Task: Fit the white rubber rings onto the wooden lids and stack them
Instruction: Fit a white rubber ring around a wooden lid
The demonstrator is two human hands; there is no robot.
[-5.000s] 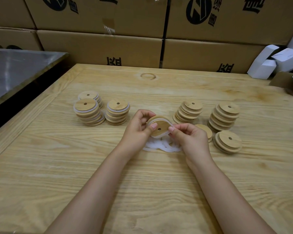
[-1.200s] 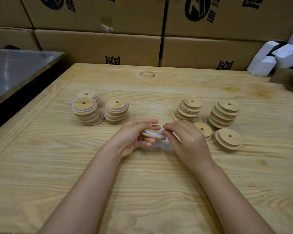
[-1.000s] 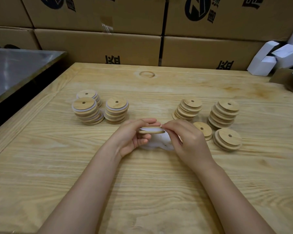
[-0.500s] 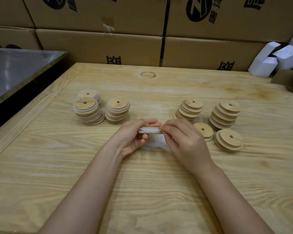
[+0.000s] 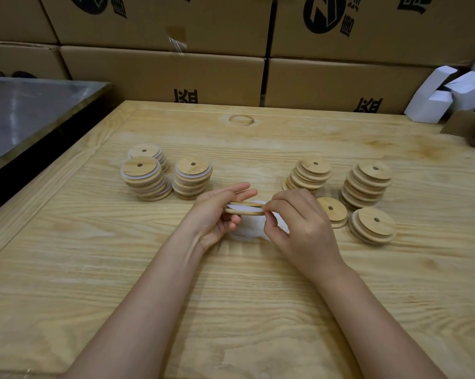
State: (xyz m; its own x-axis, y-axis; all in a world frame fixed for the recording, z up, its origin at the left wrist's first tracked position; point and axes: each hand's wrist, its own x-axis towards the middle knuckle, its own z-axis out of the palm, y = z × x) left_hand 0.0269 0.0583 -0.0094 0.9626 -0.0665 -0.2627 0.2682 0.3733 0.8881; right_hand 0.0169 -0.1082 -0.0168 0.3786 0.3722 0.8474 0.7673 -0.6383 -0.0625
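Three ringed stacks (image 5: 148, 179) stand at the left of the table (image 5: 94, 269). Right of them the left hand (image 5: 213, 217) holds a lid (image 5: 244, 210) flat and edge-on, clear of the table: long fingers lie straight over its top, and the others curl under it, clamping it. A white ring (image 5: 243, 205) sits around the lid's upper step. Loose rings (image 5: 248, 228) lie on the table below. The right hand (image 5: 299, 225) has thumb and forefinger closed together, pinching the ring at the lid's right rim. Bare stacks (image 5: 367, 184) stand further right.
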